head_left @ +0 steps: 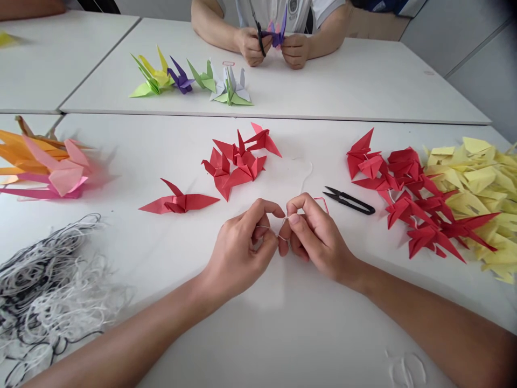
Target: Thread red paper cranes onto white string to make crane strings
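My left hand (247,247) and my right hand (317,234) meet above the middle of the white table. Between their pinched fingertips runs a thin white string (278,235), looped near the left fingers. A loose end of it trails away behind the right hand over the tabletop. Beyond my hands sits a small cluster of red paper cranes (238,161). One more red paper crane (177,203) lies by itself to the left. Black thread snips (349,200) rest to the right of my right hand, beside a red paper clip (322,205) partly hidden by its fingers.
Red cranes joined with white string (424,205) lie at right, against yellow folded papers (479,178). Black and white strings (52,291) heap at left, below orange and pink cranes (67,167). Across the table, a person's hands (253,46) hold black scissors (259,33) and a purple crane (278,36).
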A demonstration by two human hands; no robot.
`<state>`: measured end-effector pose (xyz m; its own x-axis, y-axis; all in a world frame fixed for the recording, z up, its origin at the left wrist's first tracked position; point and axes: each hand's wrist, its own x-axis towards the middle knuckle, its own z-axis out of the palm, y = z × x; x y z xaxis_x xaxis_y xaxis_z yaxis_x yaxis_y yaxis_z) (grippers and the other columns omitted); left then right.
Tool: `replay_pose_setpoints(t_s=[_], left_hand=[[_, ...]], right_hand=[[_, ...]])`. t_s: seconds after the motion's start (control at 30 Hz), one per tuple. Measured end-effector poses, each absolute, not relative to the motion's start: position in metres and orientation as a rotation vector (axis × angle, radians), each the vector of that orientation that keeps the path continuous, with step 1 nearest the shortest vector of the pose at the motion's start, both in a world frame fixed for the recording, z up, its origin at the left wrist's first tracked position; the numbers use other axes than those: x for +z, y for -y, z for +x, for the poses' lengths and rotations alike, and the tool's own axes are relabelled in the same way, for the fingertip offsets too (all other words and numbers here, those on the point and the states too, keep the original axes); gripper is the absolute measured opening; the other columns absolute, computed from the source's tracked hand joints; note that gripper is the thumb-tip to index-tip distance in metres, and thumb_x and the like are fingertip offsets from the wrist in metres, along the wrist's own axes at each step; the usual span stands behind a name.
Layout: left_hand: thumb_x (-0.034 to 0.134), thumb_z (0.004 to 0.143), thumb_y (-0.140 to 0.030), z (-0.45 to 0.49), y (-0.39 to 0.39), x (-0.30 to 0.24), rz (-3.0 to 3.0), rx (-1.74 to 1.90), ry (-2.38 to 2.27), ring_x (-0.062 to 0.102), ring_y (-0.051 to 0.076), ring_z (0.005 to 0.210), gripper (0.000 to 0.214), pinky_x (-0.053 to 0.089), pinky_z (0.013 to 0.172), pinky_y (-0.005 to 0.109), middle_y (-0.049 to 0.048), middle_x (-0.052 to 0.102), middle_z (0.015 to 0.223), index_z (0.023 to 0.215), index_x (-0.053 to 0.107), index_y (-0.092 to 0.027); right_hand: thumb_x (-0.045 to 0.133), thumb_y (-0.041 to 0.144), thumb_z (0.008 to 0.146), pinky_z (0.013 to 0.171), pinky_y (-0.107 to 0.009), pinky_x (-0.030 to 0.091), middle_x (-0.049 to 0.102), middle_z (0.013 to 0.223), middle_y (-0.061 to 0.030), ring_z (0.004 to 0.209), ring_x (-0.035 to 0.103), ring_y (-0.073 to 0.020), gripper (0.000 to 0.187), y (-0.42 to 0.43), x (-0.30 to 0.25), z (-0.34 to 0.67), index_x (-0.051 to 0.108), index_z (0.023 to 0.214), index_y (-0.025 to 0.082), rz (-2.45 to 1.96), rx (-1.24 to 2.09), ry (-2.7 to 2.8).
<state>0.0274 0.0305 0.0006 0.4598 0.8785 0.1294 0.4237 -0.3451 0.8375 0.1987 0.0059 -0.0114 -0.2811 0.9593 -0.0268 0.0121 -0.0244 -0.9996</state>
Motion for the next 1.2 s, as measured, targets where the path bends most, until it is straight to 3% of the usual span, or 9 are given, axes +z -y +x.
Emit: replay_pose_setpoints(t_s=[0.17, 0.43, 0.6, 0.67, 0.87, 1.2], left_hand=[[0.046, 0.084, -0.006, 0.028, -0.032, 0.002, 1.911, 0.741, -1.138, 0.027, 0.006, 0.045, 0.017, 0.029, 0.043, 0.017, -0.0104, 0.025, 0.053, 0.088, 0.053, -0.021], [0.046, 0.083, -0.004, 0.028, -0.031, 0.002, 1.735, 0.693, -0.997, 0.037, 0.006, 0.045, 0.023, 0.043, 0.050, 0.019, -0.0100, 0.044, 0.054, 0.091, 0.058, -0.021], [0.048, 0.081, -0.003, 0.028, -0.032, -0.003, 1.678, 0.717, -1.014, 0.047, 0.007, 0.048, 0.023, 0.045, 0.053, 0.020, -0.0099, 0.033, 0.052, 0.088, 0.059, -0.022], [0.048, 0.081, -0.003, 0.028, -0.032, -0.003, 1.676, 0.696, -1.014, 0.046, 0.007, 0.049, 0.022, 0.044, 0.052, 0.019, -0.0096, 0.027, 0.053, 0.085, 0.058, -0.022], [0.051, 0.085, -0.010, 0.026, -0.034, 0.001, 1.789, 0.623, -1.039, 0.022, 0.007, 0.050, 0.012, 0.025, 0.045, 0.019, -0.0088, 0.023, 0.055, 0.078, 0.051, -0.020], [0.049, 0.096, -0.029, 0.024, -0.038, 0.006, 1.605, 0.640, -0.977, 0.023, 0.007, 0.049, 0.020, 0.019, 0.043, 0.022, -0.0060, 0.035, 0.057, 0.079, 0.054, -0.018]], right_hand=[[0.038, 0.041, 0.104, 0.039, -0.020, 0.031, 0.061, 0.063, 0.0058, 0.040, 0.038, -0.0069, 0.020, -0.006, -0.012, 0.199, 0.038, 0.092, 0.025, -1.103, 1.437, 1.433], [0.036, 0.042, 0.103, 0.039, -0.020, 0.030, 0.057, 0.058, 0.0069, 0.039, 0.039, -0.0077, 0.021, -0.006, -0.011, 0.199, 0.038, 0.093, 0.025, -1.163, 1.389, 1.493], [0.034, 0.041, 0.104, 0.042, -0.021, 0.035, 0.058, 0.056, 0.0073, 0.039, 0.044, -0.0086, 0.020, -0.007, -0.011, 0.199, 0.037, 0.094, 0.024, -1.173, 1.394, 1.506], [0.034, 0.041, 0.104, 0.042, -0.021, 0.035, 0.059, 0.058, 0.0065, 0.040, 0.045, -0.0088, 0.019, -0.007, -0.011, 0.199, 0.037, 0.094, 0.024, -1.168, 1.406, 1.513], [0.040, 0.039, 0.103, 0.045, -0.023, 0.029, 0.047, 0.069, 0.0043, 0.052, 0.036, -0.0094, 0.019, -0.007, -0.014, 0.200, 0.041, 0.092, 0.023, -1.132, 1.326, 1.525], [0.044, 0.029, 0.101, 0.058, -0.027, 0.033, 0.043, 0.082, -0.0001, 0.065, 0.038, -0.0122, 0.017, -0.011, -0.009, 0.198, 0.046, 0.086, 0.021, -1.022, 1.165, 1.633]])
